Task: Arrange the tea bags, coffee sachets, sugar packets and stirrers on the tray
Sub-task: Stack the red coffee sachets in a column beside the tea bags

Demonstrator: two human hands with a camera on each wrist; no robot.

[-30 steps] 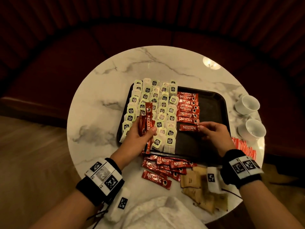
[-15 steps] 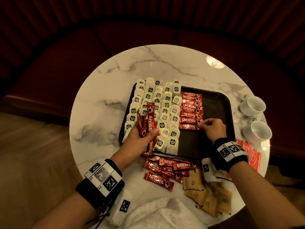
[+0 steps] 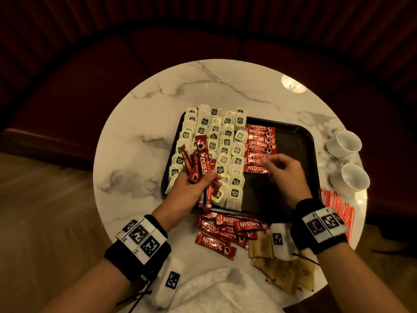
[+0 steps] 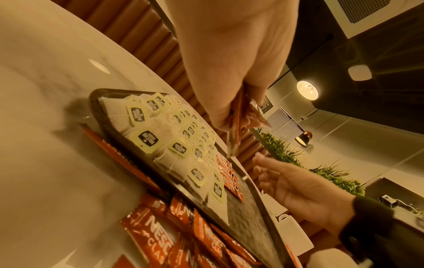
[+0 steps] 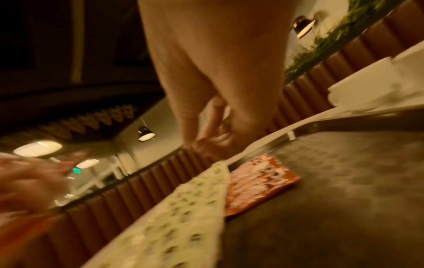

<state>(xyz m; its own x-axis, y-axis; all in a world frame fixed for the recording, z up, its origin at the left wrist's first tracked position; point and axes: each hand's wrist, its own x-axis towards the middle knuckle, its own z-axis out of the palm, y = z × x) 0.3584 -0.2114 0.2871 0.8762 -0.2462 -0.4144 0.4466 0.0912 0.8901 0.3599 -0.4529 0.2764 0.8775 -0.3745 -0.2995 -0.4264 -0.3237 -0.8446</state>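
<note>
A black tray (image 3: 295, 143) sits on the round marble table (image 3: 140, 136). Rows of tea bags (image 3: 225, 141) fill the tray's left part, with a column of red coffee sachets (image 3: 259, 145) beside them. My left hand (image 3: 198, 179) is raised over the tea bags and grips a bundle of coffee sachets (image 3: 199, 161), seen edge-on in the left wrist view (image 4: 238, 116). My right hand (image 3: 274, 167) hovers over the tray at the column's lowest sachet (image 3: 256, 170), its fingers loosely bent and holding nothing (image 4: 263, 174).
Loose coffee sachets (image 3: 225, 229) lie on the table in front of the tray, with brown sugar packets (image 3: 284, 269) to their right. Red sticks (image 3: 336, 206) lie at the right edge below two white cups (image 3: 345, 143). A white cloth (image 3: 214, 290) sits nearest me.
My right hand laid a coffee sachet at the bottom of the column, let go and drew its fingers off it. The left hand kept its bundle, raised a little.
</note>
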